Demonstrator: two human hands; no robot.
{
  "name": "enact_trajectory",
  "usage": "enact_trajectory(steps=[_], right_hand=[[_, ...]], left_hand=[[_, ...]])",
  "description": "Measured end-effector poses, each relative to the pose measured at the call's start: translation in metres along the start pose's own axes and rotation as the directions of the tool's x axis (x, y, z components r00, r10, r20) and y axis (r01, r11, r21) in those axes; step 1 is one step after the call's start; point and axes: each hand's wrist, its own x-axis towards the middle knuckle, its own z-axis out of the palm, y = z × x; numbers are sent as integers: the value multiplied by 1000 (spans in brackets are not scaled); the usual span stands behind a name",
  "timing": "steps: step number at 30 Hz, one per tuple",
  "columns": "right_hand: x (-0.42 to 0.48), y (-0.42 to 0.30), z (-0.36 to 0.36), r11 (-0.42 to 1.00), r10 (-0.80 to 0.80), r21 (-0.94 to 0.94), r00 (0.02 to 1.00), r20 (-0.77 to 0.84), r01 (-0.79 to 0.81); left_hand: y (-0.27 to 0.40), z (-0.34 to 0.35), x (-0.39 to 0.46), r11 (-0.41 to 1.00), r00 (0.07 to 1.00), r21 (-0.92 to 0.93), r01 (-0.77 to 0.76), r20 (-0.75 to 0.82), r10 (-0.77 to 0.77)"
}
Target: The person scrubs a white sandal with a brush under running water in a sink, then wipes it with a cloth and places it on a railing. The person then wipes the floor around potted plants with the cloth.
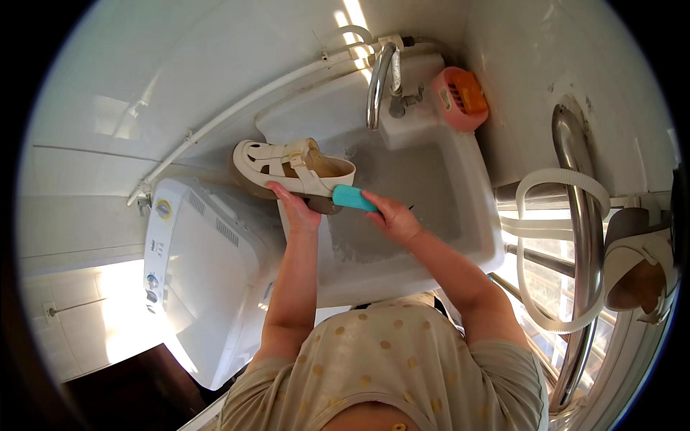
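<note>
A white closed-toe sandal (pixel 280 167) with a buckled strap and a thick greyish-brown sole is held up over the left side of the sink. My left hand (pixel 299 207) grips it from below by the sole, toe pointing left. In my right hand (pixel 394 216) is a turquoise-handled tool, probably a brush (pixel 353 198), with its turquoise end at the heel of the sandal. Its bristles cannot be seen. Below both hands is the white sink basin (pixel 399 188), its bottom greyish with what looks like shallow water.
A curved metal faucet (pixel 380 86) overhangs the basin. Behind the sink's right corner sits a pink soap box (pixel 453 102) with an orange item. A Haier washing machine (pixel 215 258) stands left. At right, a corrugated hose (pixel 525 301) loops round a steel pipe (pixel 585 253), near another white shoe (pixel 639 269).
</note>
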Motion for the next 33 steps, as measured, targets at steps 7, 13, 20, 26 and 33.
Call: enact_trajectory(steps=[7, 13, 20, 26, 33], right_hand=[[-38, 123, -25, 826, 381, -501, 911, 158, -259], [-96, 228, 35, 715, 383, -608, 921, -72, -345], [-2, 51, -51, 371, 647, 374, 525, 553, -850], [-32, 88, -40, 775, 614, -316, 770, 172, -547], [-29, 72, -49, 572, 485, -806, 855, 184, -151]], left_hand=[[13, -41, 17, 994, 980, -34, 102, 173, -94], [28, -5, 12, 950, 849, -113, 291, 489, -201], [37, -16, 17, 946, 949, -155, 284, 184, -255], [46, -1, 16, 927, 920, -155, 342, 256, -297], [47, 4, 11, 930, 915, -138, 342, 275, -295]])
